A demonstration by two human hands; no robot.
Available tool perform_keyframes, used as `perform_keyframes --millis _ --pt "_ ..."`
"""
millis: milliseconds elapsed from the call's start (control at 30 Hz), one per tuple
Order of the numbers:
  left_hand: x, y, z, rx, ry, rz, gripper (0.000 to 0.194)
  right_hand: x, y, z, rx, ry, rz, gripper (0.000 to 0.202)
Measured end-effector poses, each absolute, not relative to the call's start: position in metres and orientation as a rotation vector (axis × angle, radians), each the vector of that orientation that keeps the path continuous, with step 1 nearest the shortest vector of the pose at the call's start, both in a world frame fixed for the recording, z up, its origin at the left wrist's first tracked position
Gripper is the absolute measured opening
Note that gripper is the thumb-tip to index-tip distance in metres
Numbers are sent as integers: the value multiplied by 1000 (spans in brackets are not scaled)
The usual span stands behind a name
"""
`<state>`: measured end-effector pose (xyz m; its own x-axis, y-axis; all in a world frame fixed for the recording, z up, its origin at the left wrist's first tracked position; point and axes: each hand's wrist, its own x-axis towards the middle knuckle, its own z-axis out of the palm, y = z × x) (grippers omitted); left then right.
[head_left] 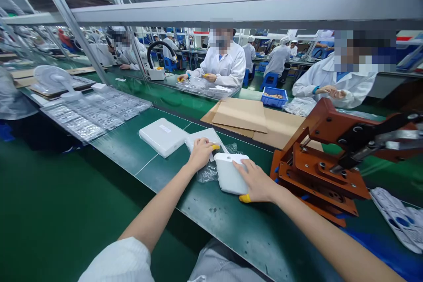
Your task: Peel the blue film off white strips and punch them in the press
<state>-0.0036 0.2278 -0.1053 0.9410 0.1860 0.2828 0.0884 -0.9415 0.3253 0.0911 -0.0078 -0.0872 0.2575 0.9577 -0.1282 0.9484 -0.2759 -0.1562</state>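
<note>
A stack of thin white pieces stands on the green table, with my right hand wrapped round its right side, yellow cover on the thumb. My left hand is at the stack's upper left, fingers bent over the near edge of a white wrapped block; what its fingertips hold is hidden. Crumpled clear plastic lies under and beside the stack. Another white block with a small label rests farther left.
An orange metal press stands close on the right, with white parts beyond it. Cardboard sheets lie behind the blocks. Clear trays and a white fan are at the left. Co-workers sit across the line.
</note>
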Motion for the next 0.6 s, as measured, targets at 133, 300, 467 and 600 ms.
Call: perform_keyframes --millis 133,300,467,600 --pt "10 208 -101 2771 49 356 38 99 4 -87 -2414 -1874 327 112" --pt "13 197 -95 2742 -56 161 47 88 -5 -91 -2366 -1846 215 96" --pt "8 219 -82 2731 -157 -48 42 82 -17 -95 -2316 -1838 173 90" --pt "6 227 -78 2795 -184 -107 40 81 -27 -98 -2283 -1833 188 89"
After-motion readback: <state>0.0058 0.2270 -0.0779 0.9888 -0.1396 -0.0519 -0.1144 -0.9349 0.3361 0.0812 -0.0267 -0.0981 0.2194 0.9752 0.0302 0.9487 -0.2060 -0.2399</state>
